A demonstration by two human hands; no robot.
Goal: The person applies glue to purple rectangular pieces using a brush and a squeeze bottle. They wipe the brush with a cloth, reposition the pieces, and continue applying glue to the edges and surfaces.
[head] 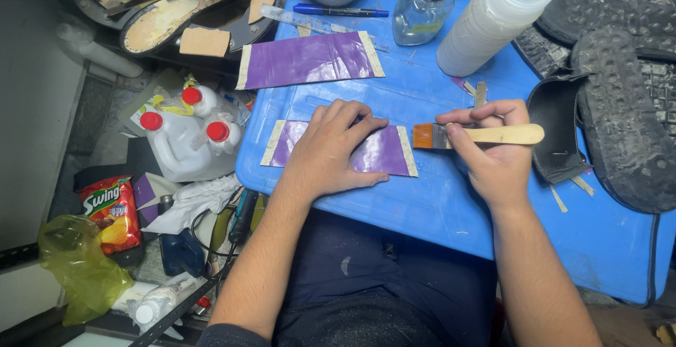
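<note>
Surface: blue plastic lid (451, 213) across the person's lap, used as the surface.
Left hand (331, 151): flat, fingers spread, grip open, pressing the near purple strip (384, 153) onto the surface.
Right hand (493, 146): grip closed on a wooden-handled brush (479, 135), bristles just beside the strip's right end.
Far side: second purple strip (310, 60), blue pen (341, 11), glass bottle (422, 5), white bottle (496, 16).
Right: black shoe soles (627, 108).
Floor, left: red-capped jugs (186, 136), snack bag (109, 210), yellow plastic bag (77, 266).
</note>
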